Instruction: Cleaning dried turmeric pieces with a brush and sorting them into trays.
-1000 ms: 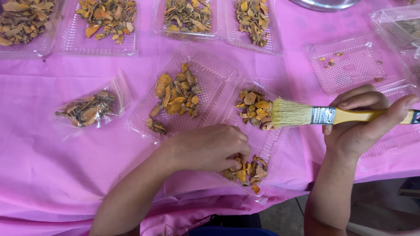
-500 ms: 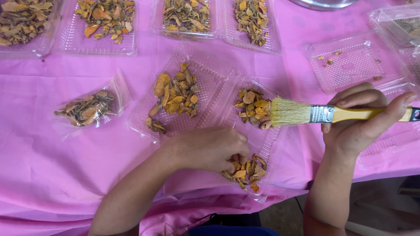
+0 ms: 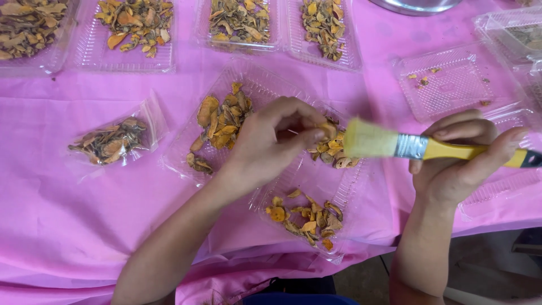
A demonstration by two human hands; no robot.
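My right hand (image 3: 460,161) grips a paintbrush (image 3: 395,144) with a yellow handle, metal ferrule and pale bristles, held level with the bristles pointing left. My left hand (image 3: 271,141) pinches a dried orange-brown slice (image 3: 326,131) between thumb and fingertips, right next to the bristles. Both hover over an open clear plastic clamshell tray (image 3: 316,181). The tray holds dried slices in piles: one at its left half (image 3: 217,121), one under the brush (image 3: 333,155), one at the near end (image 3: 305,217).
A pink cloth (image 3: 73,226) covers the table. A small clear bag of dried slices (image 3: 110,141) lies at left. Several filled clear trays (image 3: 135,28) line the far edge. A nearly bare tray (image 3: 451,85) and stacked trays (image 3: 514,34) sit at right.
My left hand rose from the near pile of slices to the brush, now pinching one slice. The brush lifted slightly and its bristles look blurred.
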